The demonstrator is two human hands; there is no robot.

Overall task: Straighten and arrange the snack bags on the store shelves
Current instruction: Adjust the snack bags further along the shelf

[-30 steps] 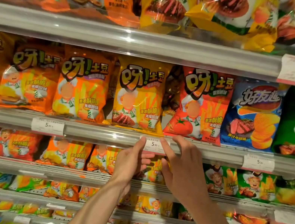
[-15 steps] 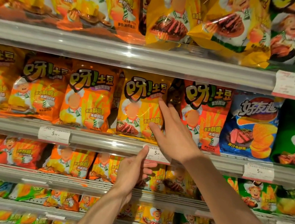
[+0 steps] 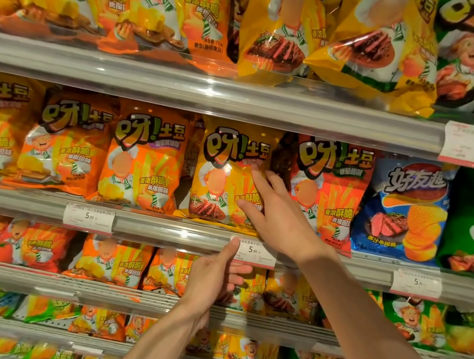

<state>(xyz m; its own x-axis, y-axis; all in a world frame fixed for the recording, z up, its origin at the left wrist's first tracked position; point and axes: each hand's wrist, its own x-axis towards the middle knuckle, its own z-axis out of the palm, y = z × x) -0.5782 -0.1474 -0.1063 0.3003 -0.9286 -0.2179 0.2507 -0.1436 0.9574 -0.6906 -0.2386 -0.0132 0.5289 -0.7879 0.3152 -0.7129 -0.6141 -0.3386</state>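
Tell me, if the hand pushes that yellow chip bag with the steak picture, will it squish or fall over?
The yellow steak-flavour chip bag looks puffed with air, so it would probably dent softly under the right hand and feel light. Its glossy film looks slippery. It stands upright between neighbouring bags, so it would likely lean back rather than topple sideways.

Grey store shelves [image 3: 200, 90] carry rows of snack bags [image 3: 144, 160] standing upright, orange, yellow, red, blue and green. White price tags [image 3: 89, 218] sit on the shelf edges.

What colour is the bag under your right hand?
Yellow bag, seen in the head view.
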